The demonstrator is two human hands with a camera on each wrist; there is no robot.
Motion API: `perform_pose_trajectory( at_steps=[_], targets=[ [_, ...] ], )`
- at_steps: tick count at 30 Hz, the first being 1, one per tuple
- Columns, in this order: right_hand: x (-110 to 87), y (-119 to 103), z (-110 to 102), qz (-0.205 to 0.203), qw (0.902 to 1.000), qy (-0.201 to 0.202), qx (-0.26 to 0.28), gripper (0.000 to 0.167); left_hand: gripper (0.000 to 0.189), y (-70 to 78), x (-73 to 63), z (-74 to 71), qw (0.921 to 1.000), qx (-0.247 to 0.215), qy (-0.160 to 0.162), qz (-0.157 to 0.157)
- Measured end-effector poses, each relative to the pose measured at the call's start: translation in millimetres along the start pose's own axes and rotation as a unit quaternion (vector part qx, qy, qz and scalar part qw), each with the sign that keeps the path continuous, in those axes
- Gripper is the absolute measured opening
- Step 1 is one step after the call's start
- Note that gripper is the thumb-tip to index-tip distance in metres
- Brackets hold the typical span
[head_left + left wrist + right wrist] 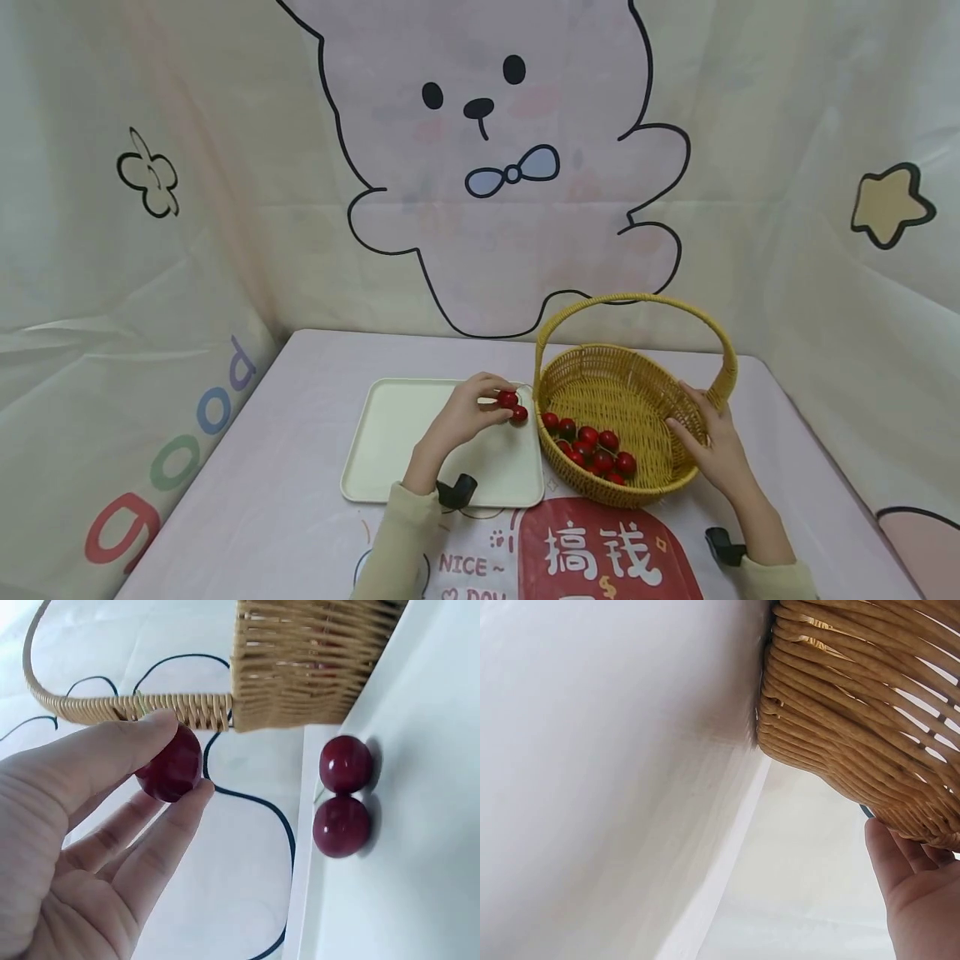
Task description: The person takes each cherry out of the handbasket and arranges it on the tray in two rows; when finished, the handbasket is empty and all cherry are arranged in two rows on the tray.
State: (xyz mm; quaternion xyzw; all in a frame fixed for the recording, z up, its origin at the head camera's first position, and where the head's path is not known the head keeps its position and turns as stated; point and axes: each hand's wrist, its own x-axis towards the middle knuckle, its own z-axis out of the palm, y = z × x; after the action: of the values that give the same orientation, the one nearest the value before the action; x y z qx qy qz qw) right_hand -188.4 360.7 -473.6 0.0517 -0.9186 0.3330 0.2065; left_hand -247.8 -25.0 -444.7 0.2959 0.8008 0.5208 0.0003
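Note:
My left hand (467, 410) pinches a dark red cherry (176, 766) between thumb and fingertips, above the right end of a cream tray (420, 446). Two more cherries (345, 765) lie side by side on the tray in the left wrist view. To the right of the tray stands a yellow-brown wicker basket (645, 400) with an arched handle. Several cherries (602, 462) sit in its lower left part. My right hand (716, 446) grips the basket's right rim, thumb inside; its fingers rest against the woven wall in the right wrist view.
A pale printed cloth (247, 517) covers the table, with a red patch (600, 550) bearing white characters at the front. Behind the table hangs a curtain (495, 250) with a cartoon bear. The basket handle (637, 297) arches high over the basket.

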Motion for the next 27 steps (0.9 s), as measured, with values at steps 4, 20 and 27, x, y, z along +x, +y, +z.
perform_pose_trajectory(
  at_steps=[4, 20, 27],
  targets=[
    [-0.2, -1, -2, 0.007, 1.0, -0.006, 0.003, 0.063, 0.03, -5.9, -0.6, -5.9, 0.9998, 0.005, 0.009, -0.015],
    [0.4, -4, -3, 0.022, 0.9996, -0.014, 0.007, 0.064, 0.028, -40.4, -3.5, -10.6, 0.9891, 0.059, 0.108, -0.081],
    [0.6, -3, -2, 0.01, 0.9998, -0.009, 0.013, 0.063, 0.029, -49.8, -4.9, -7.0, 0.9861, 0.065, 0.116, -0.099]
  ],
)
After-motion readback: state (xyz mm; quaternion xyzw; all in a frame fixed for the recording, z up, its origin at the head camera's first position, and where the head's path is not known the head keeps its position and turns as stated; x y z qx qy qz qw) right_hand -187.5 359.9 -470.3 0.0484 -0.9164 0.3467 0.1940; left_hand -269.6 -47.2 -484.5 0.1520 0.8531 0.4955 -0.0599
